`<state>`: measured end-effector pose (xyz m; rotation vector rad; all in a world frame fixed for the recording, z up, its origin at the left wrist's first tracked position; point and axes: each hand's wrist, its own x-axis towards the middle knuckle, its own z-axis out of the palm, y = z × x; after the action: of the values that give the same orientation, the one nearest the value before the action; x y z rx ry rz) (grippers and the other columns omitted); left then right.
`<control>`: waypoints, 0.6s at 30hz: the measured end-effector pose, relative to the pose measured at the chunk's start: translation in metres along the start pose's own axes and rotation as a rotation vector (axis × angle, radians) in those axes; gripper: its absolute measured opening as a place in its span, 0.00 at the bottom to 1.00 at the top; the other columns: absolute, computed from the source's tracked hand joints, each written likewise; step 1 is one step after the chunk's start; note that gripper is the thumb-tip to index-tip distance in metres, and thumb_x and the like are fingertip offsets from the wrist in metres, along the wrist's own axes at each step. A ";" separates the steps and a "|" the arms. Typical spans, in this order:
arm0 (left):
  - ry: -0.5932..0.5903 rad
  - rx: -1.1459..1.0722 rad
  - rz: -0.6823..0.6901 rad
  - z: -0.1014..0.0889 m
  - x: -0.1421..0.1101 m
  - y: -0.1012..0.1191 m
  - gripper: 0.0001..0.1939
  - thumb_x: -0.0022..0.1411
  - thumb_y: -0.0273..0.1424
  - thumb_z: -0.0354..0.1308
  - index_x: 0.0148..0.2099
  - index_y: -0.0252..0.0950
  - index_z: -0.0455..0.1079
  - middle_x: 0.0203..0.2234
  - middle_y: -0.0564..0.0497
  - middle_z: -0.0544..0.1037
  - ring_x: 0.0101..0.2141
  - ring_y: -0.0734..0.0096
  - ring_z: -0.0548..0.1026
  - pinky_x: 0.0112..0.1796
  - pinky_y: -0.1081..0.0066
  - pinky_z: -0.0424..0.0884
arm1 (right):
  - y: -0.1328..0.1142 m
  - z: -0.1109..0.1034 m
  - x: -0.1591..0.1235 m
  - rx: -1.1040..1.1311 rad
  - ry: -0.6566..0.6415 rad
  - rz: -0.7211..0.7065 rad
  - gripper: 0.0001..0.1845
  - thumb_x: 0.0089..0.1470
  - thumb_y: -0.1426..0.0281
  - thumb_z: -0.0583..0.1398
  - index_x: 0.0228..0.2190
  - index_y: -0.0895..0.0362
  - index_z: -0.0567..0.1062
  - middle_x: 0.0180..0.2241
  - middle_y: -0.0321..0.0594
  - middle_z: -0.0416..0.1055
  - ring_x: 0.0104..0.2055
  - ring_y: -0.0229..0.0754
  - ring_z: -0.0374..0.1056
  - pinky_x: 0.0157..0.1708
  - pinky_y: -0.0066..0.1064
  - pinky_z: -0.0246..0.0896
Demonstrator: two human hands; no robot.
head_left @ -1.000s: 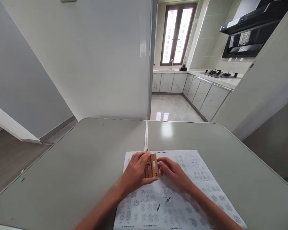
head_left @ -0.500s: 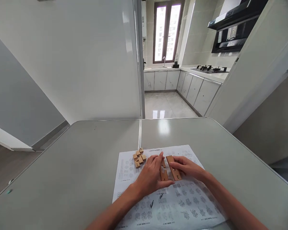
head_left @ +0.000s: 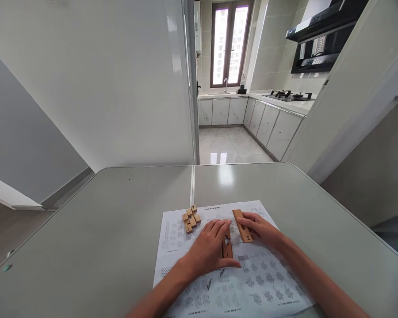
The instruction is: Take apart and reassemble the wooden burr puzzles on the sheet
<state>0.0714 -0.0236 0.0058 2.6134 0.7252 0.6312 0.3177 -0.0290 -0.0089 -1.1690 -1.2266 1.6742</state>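
Observation:
My left hand (head_left: 209, 246) arches over a flat wooden puzzle piece (head_left: 227, 249) with a notch in its edge. Its fingers rest at the far end and the thumb at the near end, so part of the piece is hidden. My right hand (head_left: 260, 229) is closed on a second flat wooden piece marked 2 (head_left: 242, 226), pinching its right edge. The two pieces are apart, with a strip of paper between them. Beyond my left hand, a joined cluster of small wooden blocks (head_left: 191, 219) sits on the printed sheet (head_left: 268, 269).
The sheet, covered with small diagrams, lies on a grey table (head_left: 86, 247) with a seam down its middle. A small green bit (head_left: 7, 268) is near the table's left edge. Past the far edge are a white panel (head_left: 135, 88) and a kitchen with a gas hob (head_left: 290, 95).
My right hand has moved the piece marked 2 slightly away from me, widening the gap. My left hand and the notched piece have shifted a little toward me.

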 end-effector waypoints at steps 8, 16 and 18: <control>0.054 0.128 -0.146 -0.027 -0.024 0.002 0.17 0.66 0.39 0.64 0.52 0.39 0.68 0.45 0.45 0.77 0.44 0.56 0.79 0.44 0.60 0.76 | 0.000 0.000 -0.003 -0.076 -0.032 0.022 0.27 0.56 0.44 0.65 0.36 0.56 0.74 0.27 0.31 0.60 0.26 0.35 0.52 0.24 0.27 0.47; -0.232 0.180 -0.501 -0.021 -0.017 0.027 0.14 0.69 0.43 0.58 0.45 0.37 0.66 0.33 0.47 0.81 0.33 0.53 0.81 0.30 0.66 0.68 | -0.002 0.001 -0.005 -0.078 -0.069 -0.005 0.25 0.59 0.45 0.64 0.37 0.56 0.75 0.27 0.31 0.60 0.26 0.34 0.51 0.24 0.27 0.48; -0.267 0.203 -0.555 -0.023 -0.015 0.031 0.15 0.70 0.43 0.57 0.45 0.36 0.66 0.34 0.45 0.82 0.34 0.51 0.82 0.30 0.65 0.68 | -0.003 0.001 -0.005 -0.081 -0.074 -0.013 0.25 0.59 0.46 0.64 0.36 0.56 0.75 0.27 0.31 0.60 0.26 0.34 0.51 0.24 0.27 0.47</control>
<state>0.0605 -0.0526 0.0339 2.4218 1.4017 0.0460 0.3184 -0.0334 -0.0048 -1.1540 -1.3556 1.6853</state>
